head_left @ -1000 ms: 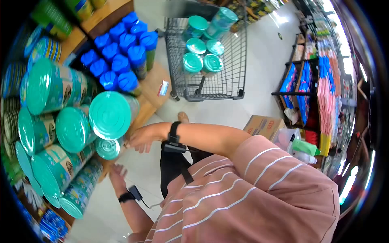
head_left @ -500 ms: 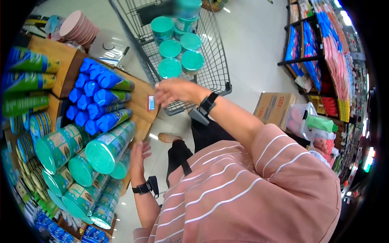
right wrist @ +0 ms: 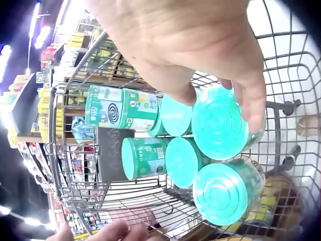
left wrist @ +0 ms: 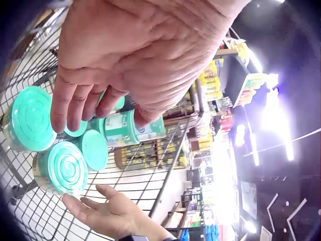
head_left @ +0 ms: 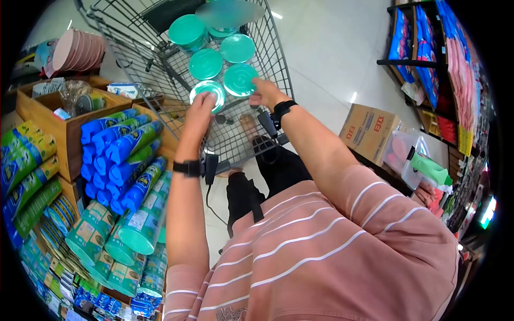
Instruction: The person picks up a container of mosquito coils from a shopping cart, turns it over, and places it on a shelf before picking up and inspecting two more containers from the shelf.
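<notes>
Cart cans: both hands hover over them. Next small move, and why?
Probably lower each hand and curl its fingers round the can beneath it. The left hand hangs open over the front can and the right hand open at its neighbour; neither grips yet. Both cans stand upright in the cart, lids up, free to lift.

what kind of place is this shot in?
Most likely a supermarket or shop floor: a wire shopping cart holds teal-lidded cans, a wooden display beside it is stacked with blue-capped cans, and racks of packaged goods line the aisle's far side.
</notes>
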